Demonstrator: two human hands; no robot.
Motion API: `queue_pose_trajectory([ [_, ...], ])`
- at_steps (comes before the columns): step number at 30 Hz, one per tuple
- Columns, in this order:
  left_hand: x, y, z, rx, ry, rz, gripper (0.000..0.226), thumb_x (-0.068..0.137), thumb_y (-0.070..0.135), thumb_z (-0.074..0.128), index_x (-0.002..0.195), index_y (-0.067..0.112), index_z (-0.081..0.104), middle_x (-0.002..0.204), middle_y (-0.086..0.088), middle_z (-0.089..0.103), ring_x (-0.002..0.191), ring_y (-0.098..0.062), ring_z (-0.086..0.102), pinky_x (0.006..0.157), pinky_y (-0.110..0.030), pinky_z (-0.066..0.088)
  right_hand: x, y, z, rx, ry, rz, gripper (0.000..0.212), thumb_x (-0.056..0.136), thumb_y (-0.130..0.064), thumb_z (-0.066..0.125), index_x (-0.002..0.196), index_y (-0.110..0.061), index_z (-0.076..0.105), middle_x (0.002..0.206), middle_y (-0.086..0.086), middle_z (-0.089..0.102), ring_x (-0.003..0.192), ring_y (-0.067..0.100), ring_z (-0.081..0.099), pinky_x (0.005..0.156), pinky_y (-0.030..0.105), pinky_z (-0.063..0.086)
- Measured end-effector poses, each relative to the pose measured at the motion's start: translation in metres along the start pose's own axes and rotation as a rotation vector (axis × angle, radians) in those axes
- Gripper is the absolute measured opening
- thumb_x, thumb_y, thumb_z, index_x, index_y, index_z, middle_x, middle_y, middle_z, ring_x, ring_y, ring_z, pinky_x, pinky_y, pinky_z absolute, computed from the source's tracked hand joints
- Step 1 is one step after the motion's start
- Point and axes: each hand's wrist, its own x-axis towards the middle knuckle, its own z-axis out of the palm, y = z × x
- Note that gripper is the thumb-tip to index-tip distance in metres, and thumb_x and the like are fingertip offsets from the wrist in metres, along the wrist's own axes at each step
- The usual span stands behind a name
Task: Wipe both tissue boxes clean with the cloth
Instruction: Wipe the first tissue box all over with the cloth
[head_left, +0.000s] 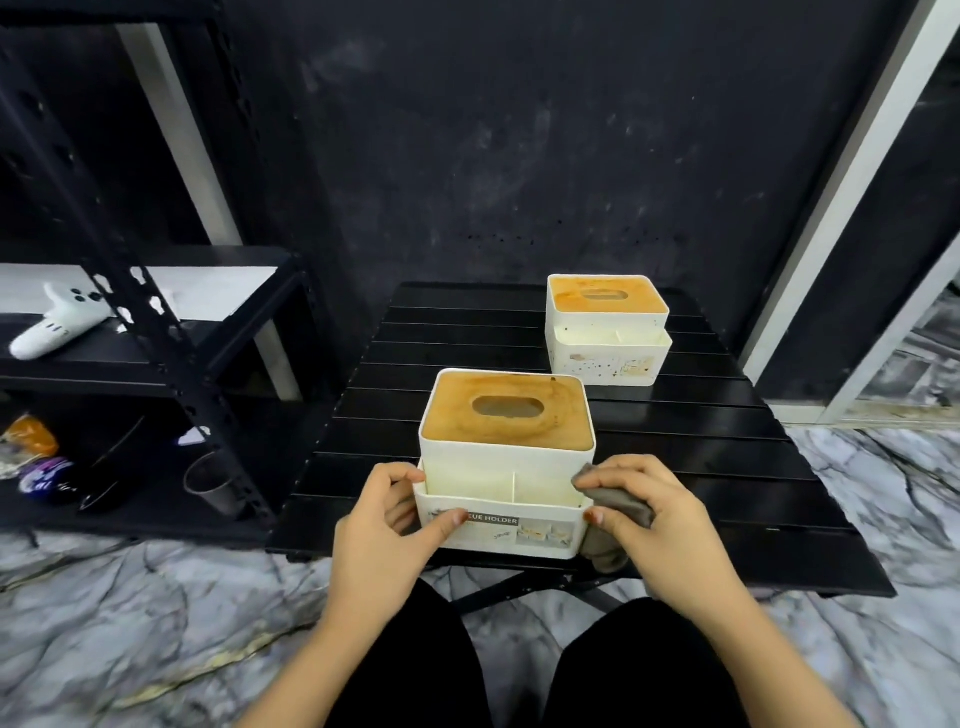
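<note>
White plastic, wooden lid: the near tissue box (506, 457) sits at the near edge of the black slatted table (727, 467), and both hands are on it. The left hand (387, 512) grips the near-left corner, thumb across the front label. The right hand (641, 512) holds the grey cloth (621, 506) bunched against the box's right side. I'd say wiping is under way on this one; its front label looks smudged. The far tissue box (608, 330), far right on the table, shows speckled stains on its front, so that one looks untouched.
</note>
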Motion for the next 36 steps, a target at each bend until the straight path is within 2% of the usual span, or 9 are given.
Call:
queue_pose_trajectory([
  [10, 0.001, -0.007, -0.001, 0.082, -0.044, 0.000, 0.044, 0.067, 0.007, 0.081, 0.089, 0.033, 0.054, 0.097, 0.012, 0.070, 0.093, 0.000, 0.067, 0.078, -0.012, 0.051, -0.002, 0.006, 0.006, 0.021, 0.005, 0.032, 0.034, 0.076, 0.002, 0.068, 0.088, -0.029, 0.070, 0.103, -0.012, 0.056, 0.100, -0.005, 0.051, 0.083, 0.002, 0.037],
  [13, -0.001, 0.002, -0.001, 0.141, -0.068, 0.032, 0.050, 0.070, 0.016, 0.080, 0.099, 0.043, 0.048, 0.102, 0.028, 0.063, 0.098, 0.013, 0.058, 0.076, -0.005, 0.045, -0.003, 0.008, 0.002, 0.020, -0.013, 0.044, 0.035, 0.076, 0.003, 0.068, 0.089, -0.029, 0.071, 0.104, -0.010, 0.058, 0.099, -0.003, 0.052, 0.078, 0.002, 0.038],
  [16, 0.003, 0.014, -0.001, 0.198, -0.063, 0.083, 0.060, 0.074, 0.027, 0.076, 0.104, 0.060, 0.037, 0.108, 0.046, 0.048, 0.106, 0.014, 0.049, 0.084, -0.011, 0.041, 0.002, 0.008, -0.012, 0.012, 0.015, 0.046, 0.039, 0.075, 0.004, 0.068, 0.089, -0.032, 0.070, 0.104, -0.007, 0.062, 0.096, -0.001, 0.057, 0.081, 0.004, 0.039],
  [20, 0.022, 0.031, 0.007, 0.232, -0.073, 0.105, 0.061, 0.078, 0.034, 0.072, 0.116, 0.053, 0.028, 0.120, 0.031, 0.039, 0.113, 0.004, 0.043, 0.094, -0.021, 0.036, 0.026, -0.007, -0.034, 0.002, 0.048, 0.031, 0.038, 0.079, -0.001, 0.066, 0.091, -0.038, 0.068, 0.103, -0.013, 0.062, 0.076, -0.005, 0.061, 0.062, 0.002, 0.042],
  [23, 0.036, 0.041, 0.017, 0.286, -0.097, 0.131, 0.060, 0.079, 0.038, 0.071, 0.122, 0.048, 0.029, 0.122, 0.023, 0.035, 0.112, 0.005, 0.035, 0.090, -0.017, 0.029, 0.050, -0.020, -0.030, -0.081, -0.007, -0.011, 0.041, 0.079, 0.000, 0.061, 0.094, -0.037, 0.067, 0.104, -0.013, 0.057, 0.097, -0.004, 0.054, 0.083, 0.005, 0.037],
  [26, 0.045, 0.045, 0.028, 0.321, -0.114, 0.112, 0.072, 0.075, 0.045, 0.072, 0.136, 0.036, 0.033, 0.126, 0.018, 0.033, 0.111, 0.005, 0.033, 0.088, -0.017, 0.028, 0.065, -0.027, -0.020, -0.163, -0.088, -0.016, 0.038, 0.080, -0.001, 0.056, 0.102, -0.030, 0.065, 0.100, -0.012, 0.055, 0.091, -0.004, 0.051, 0.075, -0.002, 0.034],
  [28, 0.047, 0.042, 0.031, 0.323, -0.088, 0.095, 0.073, 0.073, 0.046, 0.073, 0.134, 0.033, 0.036, 0.124, 0.018, 0.032, 0.112, 0.003, 0.035, 0.086, -0.016, 0.029, 0.071, -0.027, -0.015, -0.225, -0.105, -0.001, 0.033, 0.080, -0.007, 0.059, 0.105, -0.029, 0.060, 0.095, -0.012, 0.058, 0.086, 0.001, 0.052, 0.066, 0.004, 0.037],
  [32, 0.048, 0.034, 0.033, 0.305, -0.072, 0.086, 0.065, 0.070, 0.052, 0.069, 0.124, 0.028, 0.044, 0.121, 0.009, 0.042, 0.109, -0.004, 0.043, 0.076, -0.008, 0.031, 0.069, -0.023, -0.005, -0.338, -0.124, -0.082, 0.022, 0.082, -0.009, 0.059, 0.100, -0.021, 0.065, 0.102, -0.003, 0.062, 0.097, 0.017, 0.054, 0.081, 0.020, 0.039],
  [36, 0.049, 0.035, 0.035, 0.291, -0.078, 0.077, 0.069, 0.075, 0.040, 0.072, 0.132, 0.028, 0.035, 0.112, 0.018, 0.031, 0.107, 0.003, 0.031, 0.070, 0.002, 0.027, 0.067, -0.023, -0.001, -0.409, -0.140, -0.197, 0.026, 0.082, -0.005, 0.059, 0.100, -0.021, 0.069, 0.104, -0.006, 0.062, 0.097, 0.017, 0.052, 0.082, 0.016, 0.031],
])
